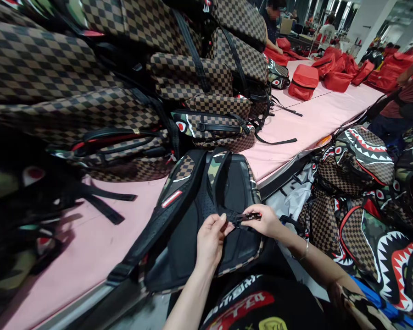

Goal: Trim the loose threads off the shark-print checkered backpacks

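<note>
A black-backed backpack (179,247) with checkered and camouflage edging lies at the table's edge, its padded back and shoulder straps facing up. My left hand (209,240) is closed, pinching a black shoulder strap (231,214) near its lower end. Close beside it, my right hand (266,222) grips a small dark tool (250,216) that looks like thread snips, its tip against the strap. Whether the blades are apart is too small to tell.
Checkered backpacks (192,75) are piled high along the pink-topped table (278,158). Red bags (303,81) stand farther along it. To my right, shark-mouth backpacks (368,238) are heaped below table height. A person (402,98) stands at the right edge; others work in the background.
</note>
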A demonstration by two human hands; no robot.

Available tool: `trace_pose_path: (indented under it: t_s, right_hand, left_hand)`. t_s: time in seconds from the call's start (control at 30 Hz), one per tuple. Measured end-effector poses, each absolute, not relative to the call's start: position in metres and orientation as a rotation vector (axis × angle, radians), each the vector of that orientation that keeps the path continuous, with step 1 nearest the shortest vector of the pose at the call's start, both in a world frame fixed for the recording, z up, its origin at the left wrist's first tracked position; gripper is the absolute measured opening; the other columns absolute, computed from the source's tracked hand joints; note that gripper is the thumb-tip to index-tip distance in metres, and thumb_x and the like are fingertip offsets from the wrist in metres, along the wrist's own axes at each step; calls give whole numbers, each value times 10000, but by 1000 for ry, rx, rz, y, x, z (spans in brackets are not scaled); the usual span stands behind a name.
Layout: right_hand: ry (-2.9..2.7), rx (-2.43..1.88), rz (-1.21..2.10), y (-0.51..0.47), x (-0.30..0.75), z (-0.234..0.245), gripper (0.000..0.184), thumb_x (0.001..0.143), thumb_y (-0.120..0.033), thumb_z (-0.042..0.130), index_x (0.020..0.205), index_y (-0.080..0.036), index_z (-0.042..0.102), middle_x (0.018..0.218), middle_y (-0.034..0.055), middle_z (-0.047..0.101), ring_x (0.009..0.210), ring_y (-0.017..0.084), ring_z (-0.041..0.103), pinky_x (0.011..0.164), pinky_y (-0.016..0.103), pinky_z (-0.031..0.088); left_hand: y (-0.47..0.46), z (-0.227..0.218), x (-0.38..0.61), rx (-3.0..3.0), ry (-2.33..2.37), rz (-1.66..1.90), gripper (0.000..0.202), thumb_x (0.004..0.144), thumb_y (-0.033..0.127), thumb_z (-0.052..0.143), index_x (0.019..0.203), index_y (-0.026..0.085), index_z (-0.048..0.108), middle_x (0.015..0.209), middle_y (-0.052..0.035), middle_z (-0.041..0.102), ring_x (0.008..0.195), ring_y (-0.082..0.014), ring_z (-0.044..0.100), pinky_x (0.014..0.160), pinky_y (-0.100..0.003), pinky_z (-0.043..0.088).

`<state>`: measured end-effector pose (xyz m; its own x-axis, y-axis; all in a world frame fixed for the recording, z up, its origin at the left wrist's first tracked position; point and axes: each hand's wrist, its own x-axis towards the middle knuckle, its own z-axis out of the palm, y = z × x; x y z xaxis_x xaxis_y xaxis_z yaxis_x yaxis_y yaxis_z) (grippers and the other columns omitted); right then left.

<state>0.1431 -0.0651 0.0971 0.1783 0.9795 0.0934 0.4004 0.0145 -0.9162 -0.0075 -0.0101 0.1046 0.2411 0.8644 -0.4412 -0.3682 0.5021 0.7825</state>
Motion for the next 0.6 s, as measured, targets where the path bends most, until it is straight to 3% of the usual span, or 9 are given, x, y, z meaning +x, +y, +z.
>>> trace_pose_path:
  t_s: [0.2,0.3,0.5,0.6]
  right_hand:
    - [-1695,-1863,449,-71,133,117,93,775,-209,557,786,-196,648,753,24,625,701,149,563,644,245,400]
    - [-1606,-1741,588,-69,132,114,102,763,-182,524,771,-181,626,744,20,610,704,145,546,643,245,394]
    - [-978,-1527,1071,-64,148,96,262,762,-402,509,635,-175,477,503,-60,383,449,77,368,446,204,313]
    - [-975,-1615,989,-72,161,97,223,757,-395,540,782,-174,530,574,-48,482,501,95,452,493,215,364]
  left_hand:
    - [-16,105,-3,690,1015,958,376,531,334,815,604,169,485,489,86,481,480,-56,489,494,-140,457]
    - [-16,105,-3,709,1008,966,382,521,348,815,611,170,489,480,90,467,480,-60,492,515,-155,472]
    - [-15,105,-4,719,979,961,406,503,366,818,634,172,486,513,80,497,525,-91,547,566,-209,506]
    - [-17,104,-4,730,973,972,404,513,370,815,644,173,488,506,85,488,515,-83,538,581,-209,506]
